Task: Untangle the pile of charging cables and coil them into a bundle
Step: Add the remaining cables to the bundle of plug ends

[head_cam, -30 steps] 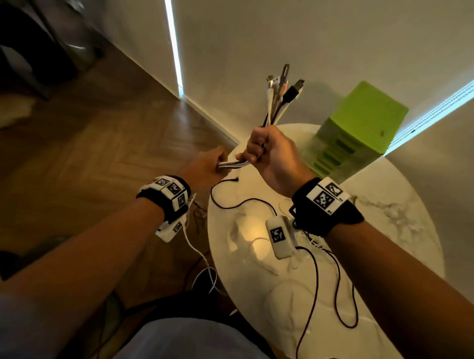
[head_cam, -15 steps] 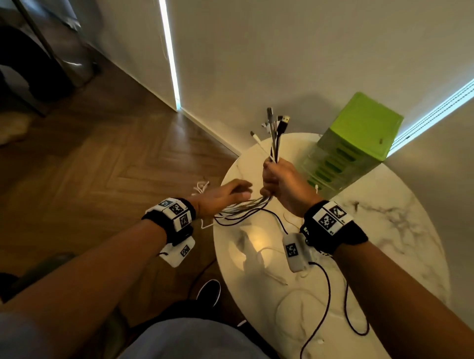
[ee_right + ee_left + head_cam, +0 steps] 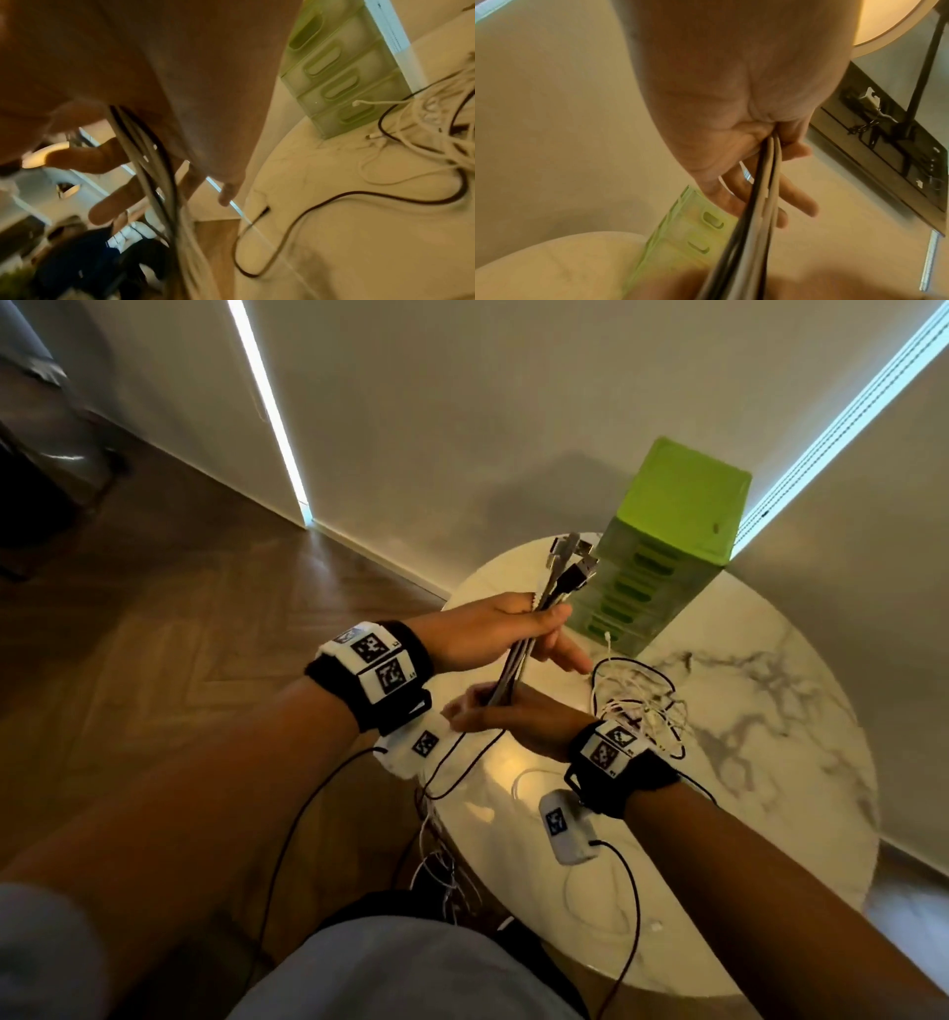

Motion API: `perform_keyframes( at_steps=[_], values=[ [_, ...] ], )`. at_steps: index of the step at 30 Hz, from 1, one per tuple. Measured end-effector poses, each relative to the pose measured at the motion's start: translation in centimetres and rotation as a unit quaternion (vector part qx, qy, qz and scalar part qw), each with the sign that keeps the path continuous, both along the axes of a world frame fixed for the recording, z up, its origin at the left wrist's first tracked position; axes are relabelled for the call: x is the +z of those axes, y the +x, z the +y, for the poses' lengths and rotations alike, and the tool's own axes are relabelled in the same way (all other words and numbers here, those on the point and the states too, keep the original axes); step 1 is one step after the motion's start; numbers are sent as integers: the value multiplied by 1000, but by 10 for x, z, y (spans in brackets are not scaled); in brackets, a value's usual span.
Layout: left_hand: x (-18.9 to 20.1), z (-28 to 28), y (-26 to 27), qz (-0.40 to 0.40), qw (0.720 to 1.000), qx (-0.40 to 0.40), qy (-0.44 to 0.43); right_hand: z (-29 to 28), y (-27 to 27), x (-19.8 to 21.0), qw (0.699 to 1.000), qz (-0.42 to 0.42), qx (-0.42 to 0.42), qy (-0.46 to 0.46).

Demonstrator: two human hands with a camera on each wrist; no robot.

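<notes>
L hand [image 3: 477,634] pinches bunch of grey, white and black charging cables [image 3: 518,654] just below plugs, thumb across strands. R hand [image 3: 518,716] clamps same bunch lower down. Slack lies tangled on round white marble table [image 3: 770,814], near green plastic drawer unit [image 3: 667,546].

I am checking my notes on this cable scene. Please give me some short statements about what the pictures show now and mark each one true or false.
1. The left hand holds the cable bundle near its plug ends. True.
2. The plug ends point down at the floor. False: they point up, toward the green drawer box.
3. The right hand grips the same bundle lower down. True.
4. All cables are already in the bundle. False: a loose cable pile lies on the marble table.
5. The green drawer box stands on the floor. False: it stands on the table.
</notes>
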State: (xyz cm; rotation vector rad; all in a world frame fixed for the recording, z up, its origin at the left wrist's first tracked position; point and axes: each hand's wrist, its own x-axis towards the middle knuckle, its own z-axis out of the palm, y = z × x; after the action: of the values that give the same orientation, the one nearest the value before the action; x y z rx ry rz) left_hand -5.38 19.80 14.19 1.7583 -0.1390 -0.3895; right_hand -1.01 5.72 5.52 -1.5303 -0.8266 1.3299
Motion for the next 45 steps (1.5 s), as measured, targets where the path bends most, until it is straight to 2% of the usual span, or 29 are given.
perform_keyframes(
  at_steps=[1,3,6,7,8,11,12,14,17,20,23,27,29,32,39,42,45],
  values=[
    [0,-2,1,25,999,-11,-36,-1,-2,-4,998,-42,28,-40],
    [-1,-5,1,67,995,-26,-66,-1,-6,-14,985,-150,27,-84],
    [-17,-14,4,52,998,-2,-36,-4,-2,-34,934,-332,-54,-119],
    [-23,-19,6,45,998,17,-51,-8,0,-40,921,-366,-61,-121],
    [-27,-24,8,45,995,37,-79,-13,5,-48,920,-369,-54,-116],
    [-37,-42,18,65,986,77,-133,-41,9,-48,953,-292,-20,-84],
    [-39,-47,22,69,985,80,-136,-54,9,-47,964,-250,-32,-88],
    [-43,-63,29,78,987,60,-130,-86,6,-45,972,-172,-120,-108],
    [-52,-93,37,93,988,9,-121,-144,3,-52,957,-155,-198,-146],
    [-64,-127,40,115,985,-44,-117,-208,-10,-68,940,-158,-195,-232],
    [-81,-157,41,133,983,-74,-100,-259,-37,-82,913,-125,-203,-332],
    [-97,-189,42,149,982,-99,-68,-284,-77,-96,877,-76,-191,-435],
    [-100,-200,42,152,981,-101,-61,-285,-90,-107,863,-56,-218,-453],
    [-102,-211,43,157,981,-93,-64,-277,-97,-118,851,-84,-256,-451],
    [-111,-223,45,150,986,-51,-58,-267,-75,-124,827,-170,-301,-444],
    [-115,-226,47,147,987,-15,-62,-276,-54,-105,812,-208,-445,-317],
    [-115,-231,48,140,988,28,-58,-277,-30,-75,813,-152,-539,-160]
  ],
)
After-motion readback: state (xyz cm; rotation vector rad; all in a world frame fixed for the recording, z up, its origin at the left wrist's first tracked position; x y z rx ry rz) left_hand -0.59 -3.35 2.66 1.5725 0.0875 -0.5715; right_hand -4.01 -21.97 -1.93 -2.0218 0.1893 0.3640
